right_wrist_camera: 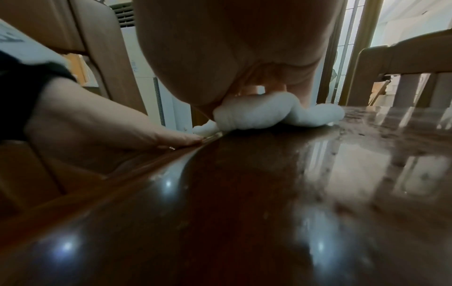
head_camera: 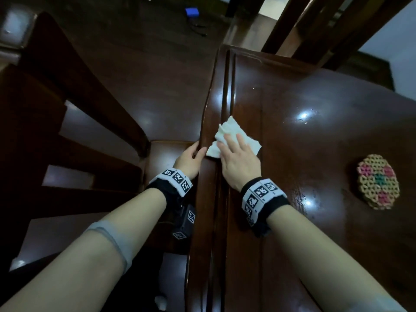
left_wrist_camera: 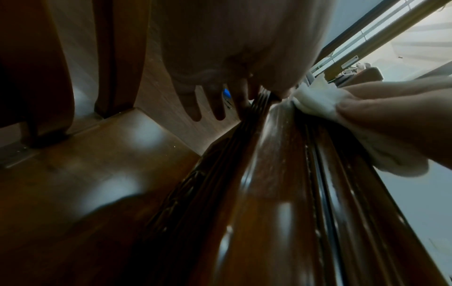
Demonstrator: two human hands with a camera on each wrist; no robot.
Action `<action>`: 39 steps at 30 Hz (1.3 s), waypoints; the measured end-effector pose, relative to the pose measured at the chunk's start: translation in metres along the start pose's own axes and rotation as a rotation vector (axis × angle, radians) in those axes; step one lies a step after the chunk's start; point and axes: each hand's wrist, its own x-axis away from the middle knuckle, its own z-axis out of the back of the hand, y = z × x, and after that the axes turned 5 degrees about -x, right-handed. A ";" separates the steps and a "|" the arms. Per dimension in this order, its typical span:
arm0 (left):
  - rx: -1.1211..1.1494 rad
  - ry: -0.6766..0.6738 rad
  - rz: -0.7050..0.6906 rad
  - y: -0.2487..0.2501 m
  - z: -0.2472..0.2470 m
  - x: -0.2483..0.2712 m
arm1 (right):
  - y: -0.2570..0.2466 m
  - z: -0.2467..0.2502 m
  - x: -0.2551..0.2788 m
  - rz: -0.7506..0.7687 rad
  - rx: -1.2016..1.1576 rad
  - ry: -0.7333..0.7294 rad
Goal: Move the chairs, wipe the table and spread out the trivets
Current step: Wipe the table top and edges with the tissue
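You stand over a dark, glossy wooden table (head_camera: 315, 122) with a grooved, moulded edge; light glints off wet-looking streaks on its top. Your right hand (head_camera: 239, 163) lies flat, fingers straight and slightly spread, pressing a crumpled white cloth (head_camera: 231, 134) onto the table just inside the groove. The cloth is bunched and folded, and pokes out past your fingertips and on both sides of the palm. Your left hand (head_camera: 190, 159) rests just beside it on the table's outer edge, thumb on top, fingers loosely extended down the side. Below that hand sits a dark wooden chair (head_camera: 74, 113) with a slatted back. Well off to the right of your right hand lies a round woven trivet (head_camera: 378, 182), tan with pink and green patches.
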 end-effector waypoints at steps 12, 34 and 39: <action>-0.176 0.021 0.030 -0.027 0.000 0.086 | -0.049 -0.063 0.194 -0.016 -0.067 0.045; -0.557 -0.119 -0.202 -0.057 -0.093 0.334 | -0.157 -0.184 0.547 -0.431 -0.513 0.092; -0.621 -0.173 -0.276 -0.050 -0.108 0.340 | -0.137 -0.177 0.592 -0.785 -0.726 0.221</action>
